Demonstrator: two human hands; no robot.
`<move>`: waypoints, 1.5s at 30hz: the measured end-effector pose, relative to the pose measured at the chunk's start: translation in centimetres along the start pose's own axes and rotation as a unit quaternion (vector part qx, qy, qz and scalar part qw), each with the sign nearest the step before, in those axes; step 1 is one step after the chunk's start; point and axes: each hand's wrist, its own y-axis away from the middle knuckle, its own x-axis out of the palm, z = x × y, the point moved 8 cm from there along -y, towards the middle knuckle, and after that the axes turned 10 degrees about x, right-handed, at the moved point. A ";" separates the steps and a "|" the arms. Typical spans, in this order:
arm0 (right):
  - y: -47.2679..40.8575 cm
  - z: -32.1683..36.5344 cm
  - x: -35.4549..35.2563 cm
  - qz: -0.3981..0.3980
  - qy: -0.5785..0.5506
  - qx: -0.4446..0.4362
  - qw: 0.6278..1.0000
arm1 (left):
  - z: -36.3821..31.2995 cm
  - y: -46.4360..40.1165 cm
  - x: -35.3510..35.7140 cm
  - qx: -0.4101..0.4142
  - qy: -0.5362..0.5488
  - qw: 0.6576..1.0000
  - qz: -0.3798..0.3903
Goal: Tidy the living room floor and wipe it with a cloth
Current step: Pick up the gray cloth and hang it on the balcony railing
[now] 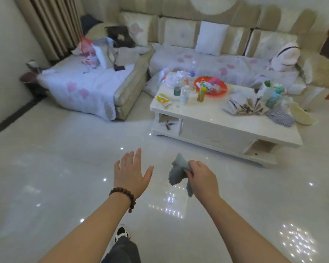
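Note:
My right hand point(202, 179) grips a crumpled grey-blue cloth point(178, 172), which hangs in the air above the glossy white tiled floor point(65, 177). My left hand point(130, 172) is held out flat beside it, fingers spread, palm down, holding nothing; a brown bead bracelet sits on its wrist. Both hands hover over bare floor in front of the coffee table. One shoe and a dark trouser leg show at the bottom edge.
A white coffee table point(217, 128) stands ahead on the right, cluttered with bottles, a red tray point(211, 85), wrappers and cloths. An L-shaped sofa point(95, 88) runs behind it, piled with bags and cushions. Curtains hang at the back left. Dark shoes lie by the left wall.

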 end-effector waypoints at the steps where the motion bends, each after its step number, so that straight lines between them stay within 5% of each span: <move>1: -1.0 2.6 0.9 0.010 0.002 -0.026 1.000 | 2.4 0.2 -0.7 -0.024 0.007 1.000 -0.008; 9: -8.1 26.3 10.2 0.102 0.029 -0.192 0.976 | 23.1 0.7 -6.5 -0.200 0.015 0.977 -0.070; 20: -15.1 57.6 20.3 0.137 -0.072 -0.292 0.944 | 50.6 -0.3 -16.2 -0.340 -0.013 0.932 -0.121; 39: -37.8 99.9 35.3 0.196 -0.143 -0.448 0.860 | 88.3 -20.1 -29.4 -0.448 -0.038 0.875 -0.182; 45: -46.2 114.3 36.7 0.159 -0.135 -0.476 0.854 | 99.6 -26.3 -35.4 -0.481 -0.066 0.846 -0.222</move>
